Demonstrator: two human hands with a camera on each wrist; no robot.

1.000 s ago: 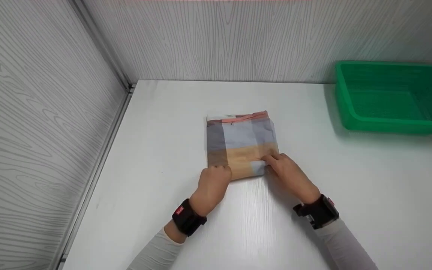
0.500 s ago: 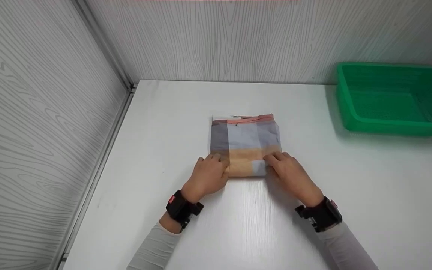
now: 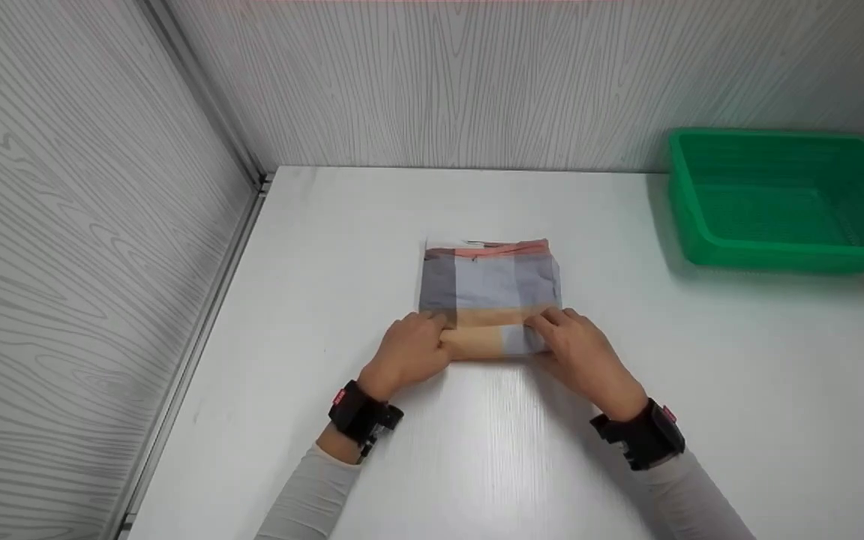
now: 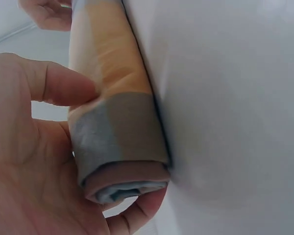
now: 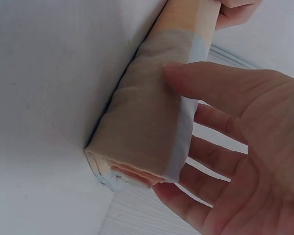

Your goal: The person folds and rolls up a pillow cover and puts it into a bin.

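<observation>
A folded checked cloth (image 3: 489, 281) in grey, pale blue and orange, with a pink far edge, lies mid-table. Its near edge is rolled into a tube (image 4: 115, 122), which the right wrist view shows end-on (image 5: 147, 132). My left hand (image 3: 411, 346) grips the tube's left end, with the thumb (image 4: 63, 88) on top and the fingers curled beneath. My right hand (image 3: 576, 343) holds the right end, its thumb (image 5: 210, 81) pressing on the roll and its fingers behind it.
A green plastic basket (image 3: 777, 247) stands at the back right of the white table (image 3: 477, 457). Grey wood-grain walls close off the left side and the back.
Both hands have moved away from me, rolling the cloth's near edge further. The flat part has become shorter. The left hand shifted from the near corner onto the roll.
</observation>
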